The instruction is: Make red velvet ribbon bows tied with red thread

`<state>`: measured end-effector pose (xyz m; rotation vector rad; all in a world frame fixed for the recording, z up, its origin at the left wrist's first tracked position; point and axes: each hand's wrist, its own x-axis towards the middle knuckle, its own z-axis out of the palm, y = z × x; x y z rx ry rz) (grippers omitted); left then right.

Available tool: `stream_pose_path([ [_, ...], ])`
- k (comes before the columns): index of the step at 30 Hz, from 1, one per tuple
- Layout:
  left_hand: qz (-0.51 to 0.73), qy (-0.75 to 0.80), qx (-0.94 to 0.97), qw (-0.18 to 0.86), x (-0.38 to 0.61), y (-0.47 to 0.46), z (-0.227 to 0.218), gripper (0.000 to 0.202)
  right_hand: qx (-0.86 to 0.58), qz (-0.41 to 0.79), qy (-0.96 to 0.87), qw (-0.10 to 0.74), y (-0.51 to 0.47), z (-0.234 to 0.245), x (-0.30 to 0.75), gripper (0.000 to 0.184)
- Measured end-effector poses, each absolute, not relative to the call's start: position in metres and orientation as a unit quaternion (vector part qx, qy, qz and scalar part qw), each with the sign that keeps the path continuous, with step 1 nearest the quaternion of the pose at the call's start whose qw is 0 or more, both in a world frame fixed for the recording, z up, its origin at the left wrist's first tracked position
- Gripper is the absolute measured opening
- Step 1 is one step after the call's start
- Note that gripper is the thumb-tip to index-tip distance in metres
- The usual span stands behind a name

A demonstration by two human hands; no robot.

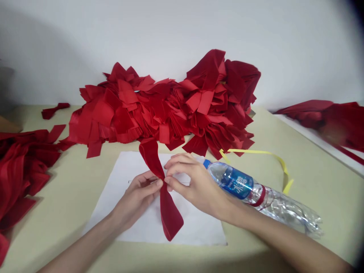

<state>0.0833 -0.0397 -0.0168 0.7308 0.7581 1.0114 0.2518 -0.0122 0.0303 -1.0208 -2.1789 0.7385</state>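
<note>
bottle (239, 185) crowds r. hand (197, 180) (red heap (159, 110) behind); gap l. of paper (196, 223)

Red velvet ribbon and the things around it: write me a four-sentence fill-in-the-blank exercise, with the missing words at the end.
1. The left hand and right hand hold the red velvet ribbon at its ____, between its two wide ends.
2. The paper sheet under the hands is coloured ____.
3. The bottle's cap is coloured ____.
4. The thin strip curving behind the bottle is coloured ____.

Missing words: middle; white; blue; yellow.
</note>
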Motion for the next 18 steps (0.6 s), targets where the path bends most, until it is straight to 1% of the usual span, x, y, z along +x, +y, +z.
stream_pose_path([
  [3,0.455,0.332,0.330,0.757,0.083,-0.040,-0.019,0.009,-0.387,0.357,-0.794,0.305,-0.010,0.029,0.253,0.018],
  [9,0.453,0.327,0.319,0.766,0.081,-0.040,-0.019,0.008,-0.383,0.446,-0.746,0.313,-0.004,0.026,0.254,0.007],
  [11,0.449,0.329,0.324,0.765,0.081,-0.041,-0.018,0.007,-0.385,0.484,-0.723,0.308,-0.001,0.025,0.254,0.008],
  [16,0.430,0.343,0.304,0.778,0.080,-0.043,-0.022,0.007,-0.361,0.698,-0.571,0.237,0.002,0.022,0.256,0.018],
  [18,0.419,0.344,0.305,0.783,0.080,-0.043,-0.023,0.006,-0.338,0.751,-0.521,0.225,0.001,0.019,0.256,0.019],
])
